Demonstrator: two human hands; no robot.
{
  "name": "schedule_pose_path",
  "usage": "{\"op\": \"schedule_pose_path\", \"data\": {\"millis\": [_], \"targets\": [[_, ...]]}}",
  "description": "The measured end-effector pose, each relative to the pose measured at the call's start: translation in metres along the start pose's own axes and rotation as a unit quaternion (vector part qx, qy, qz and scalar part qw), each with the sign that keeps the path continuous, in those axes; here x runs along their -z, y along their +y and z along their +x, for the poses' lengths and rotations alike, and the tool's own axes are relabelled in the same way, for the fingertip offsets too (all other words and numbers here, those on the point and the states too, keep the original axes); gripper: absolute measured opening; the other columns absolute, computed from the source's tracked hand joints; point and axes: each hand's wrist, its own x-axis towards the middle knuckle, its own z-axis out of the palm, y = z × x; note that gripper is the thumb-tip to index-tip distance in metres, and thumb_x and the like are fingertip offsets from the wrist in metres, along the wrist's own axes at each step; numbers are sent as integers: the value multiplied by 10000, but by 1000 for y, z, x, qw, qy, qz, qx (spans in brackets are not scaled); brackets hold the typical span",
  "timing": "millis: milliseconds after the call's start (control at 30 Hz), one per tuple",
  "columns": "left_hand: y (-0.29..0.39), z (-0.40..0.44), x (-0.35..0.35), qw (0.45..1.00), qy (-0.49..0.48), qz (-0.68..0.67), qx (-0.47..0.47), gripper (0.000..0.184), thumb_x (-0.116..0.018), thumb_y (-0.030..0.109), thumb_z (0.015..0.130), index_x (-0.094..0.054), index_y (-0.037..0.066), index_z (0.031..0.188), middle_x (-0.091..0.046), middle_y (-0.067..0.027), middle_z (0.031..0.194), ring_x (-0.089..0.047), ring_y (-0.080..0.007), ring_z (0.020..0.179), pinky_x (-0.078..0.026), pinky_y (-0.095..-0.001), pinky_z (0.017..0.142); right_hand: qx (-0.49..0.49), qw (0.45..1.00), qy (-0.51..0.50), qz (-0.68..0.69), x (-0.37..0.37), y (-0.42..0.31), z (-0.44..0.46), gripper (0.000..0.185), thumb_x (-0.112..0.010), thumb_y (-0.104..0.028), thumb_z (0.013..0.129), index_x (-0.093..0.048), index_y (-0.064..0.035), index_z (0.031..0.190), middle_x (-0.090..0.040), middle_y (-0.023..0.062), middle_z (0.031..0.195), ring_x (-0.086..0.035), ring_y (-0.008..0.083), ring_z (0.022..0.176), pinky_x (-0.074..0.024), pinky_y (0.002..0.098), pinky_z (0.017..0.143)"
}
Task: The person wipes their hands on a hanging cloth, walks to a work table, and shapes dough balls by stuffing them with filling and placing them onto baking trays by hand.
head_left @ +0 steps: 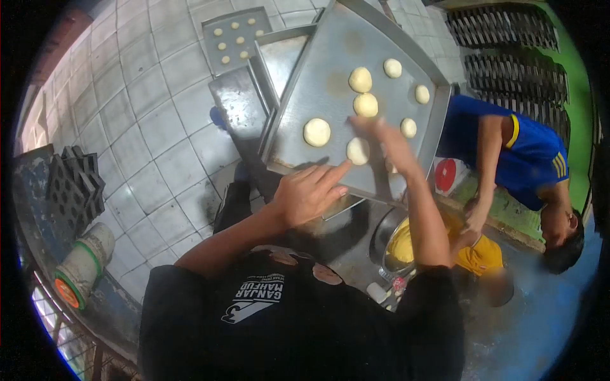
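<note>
At far left stands one cluster of dark perforated moulds, too overlapped to count, with one pale cylinder with a green band and orange end below it. Next, on the tiled floor, lies one small tray showing eight pale pieces in rows. Just right of it, at least one more metal tray shows beneath the large tray.

Eight dough balls are visible on the large tray: one toward its left, four near the middle and right-hand upper part, one at the right, one by the left fingertips, and one mostly hidden behind the right wrist. The left hand is spread, fingers apart and clasping nothing, its index tip at the edge of the nearest ball. The right hand is blurred above the tray between two balls; whether it grips one, I cannot tell.

Further right are one pot with yellow contents, one red disc, two other people, one in a blue shirt and one in a yellow top, and three dark slatted racks.
</note>
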Motion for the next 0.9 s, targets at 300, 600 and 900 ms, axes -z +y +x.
{"op": "schedule_pose_path", "data": {"millis": [300,600,900], "targets": [[33,-6,4,974,49,-145,166,339,-531,99,1022,-559,-51,1324,-630,-217,1258,-630,-292,1163,-530,-357,958,68,923,374,-59,-71,-14,-27,374,-698,-273,907,-707,4,1158,-710,185,1070,-688,304,949,-524,411,888],[146,-91,-98,832,-67,-455,311,402,-435,355,1106,-611,14,987,-591,-32,868,-538,-129,819,-462,-318,746,199,814,545,-42,-203,51,-268,295,-736,-97,845,-704,31,1109,-666,187,969,-675,336,874,-540,391,793],[216,-215,-186,831,-267,-377,310,431,-487,406,1084,-618,27,925,-571,-9,827,-530,-100,774,-458,-304,699,96,736,521,421,-302,155,-415,290,-680,-54,967,-631,71,1224,-710,60,1032,-652,97,896,-520,246,804]]}}
